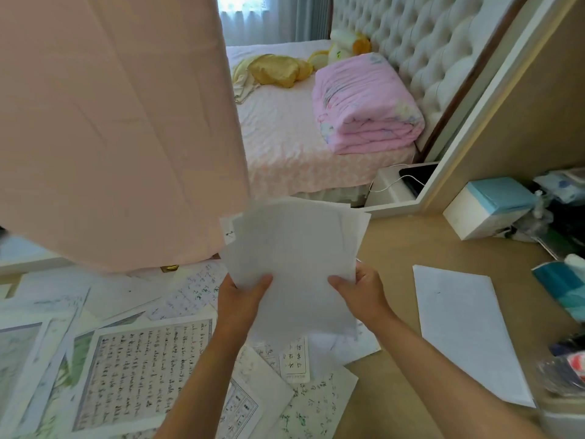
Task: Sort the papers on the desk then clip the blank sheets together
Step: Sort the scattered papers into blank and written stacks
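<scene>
I hold a loose stack of blank white sheets [294, 258] upright above the desk [395, 258]. My left hand [242, 296] grips the stack's lower left edge, thumb on the front. My right hand [361, 293] grips the lower right edge the same way. Below and to the left, several written and printed papers [142, 356] lie scattered and overlapping on the desk. A single mostly blank sheet [462, 327] lies flat on the desk to the right, apart from the pile.
A pink curtain or cloth [110, 122] hangs at the upper left. A white and teal box [487, 207] and cluttered items [563, 280] line the desk's right edge. Beyond the desk is a bed [285, 147] with a folded pink quilt [364, 103].
</scene>
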Demonstrator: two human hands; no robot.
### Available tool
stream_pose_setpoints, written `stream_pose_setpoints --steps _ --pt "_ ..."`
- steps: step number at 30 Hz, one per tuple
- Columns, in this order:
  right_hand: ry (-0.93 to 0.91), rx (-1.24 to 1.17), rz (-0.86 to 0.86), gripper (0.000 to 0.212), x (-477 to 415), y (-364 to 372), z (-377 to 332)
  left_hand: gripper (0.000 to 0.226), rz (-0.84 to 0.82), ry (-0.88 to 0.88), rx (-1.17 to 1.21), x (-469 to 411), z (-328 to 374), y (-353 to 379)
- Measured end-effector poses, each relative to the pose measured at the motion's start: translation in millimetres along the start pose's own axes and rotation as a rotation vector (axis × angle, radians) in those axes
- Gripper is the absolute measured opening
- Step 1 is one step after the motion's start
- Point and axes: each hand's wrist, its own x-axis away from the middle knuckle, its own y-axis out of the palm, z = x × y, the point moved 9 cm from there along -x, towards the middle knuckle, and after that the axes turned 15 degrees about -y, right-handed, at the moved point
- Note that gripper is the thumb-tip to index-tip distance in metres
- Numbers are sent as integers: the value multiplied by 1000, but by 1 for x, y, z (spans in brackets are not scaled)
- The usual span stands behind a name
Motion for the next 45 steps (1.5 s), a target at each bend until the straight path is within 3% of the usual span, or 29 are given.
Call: stream_pose_setpoints --steps 6,11,14,20,22,26,29,34,37,39,45 --pt "11 -90 -66 46 27 12 -2 50 32 77 -46 20 6 -18" --pt "-47 -9 -70 37 40 15 -6 42 22 131 -51 33 8 -22" --pt "-25 5 49 28 40 7 -14 30 34 184 -29 43 20 -19" --pt "-53 -102 27 57 35 5 -26 56 -11 339 -56 52 45 -16" --pt "-63 -107 1 59 37 9 -24 49 -22 388 -86 54 49 -12" --pt "-54 -81 13 56 35 18 -28 14 56 442 -37 58 61 -11" --pt "-49 -74 37 51 31 17 -24 10 126 397 41 49 61 -17" --pt "-20 -2 -2 32 30 22 -5 14 4 427 50 43 62 -12" --pt "38 -17 79 20 27 15 -5 43 -107 399 -10 28 53 -20" --pt "3 -59 130 22 25 10 -13 55 -166 320 -78 18 41 -22" --pt "30 2 37 52 43 26 15 32 -47 259 -229 14 -6 -17"
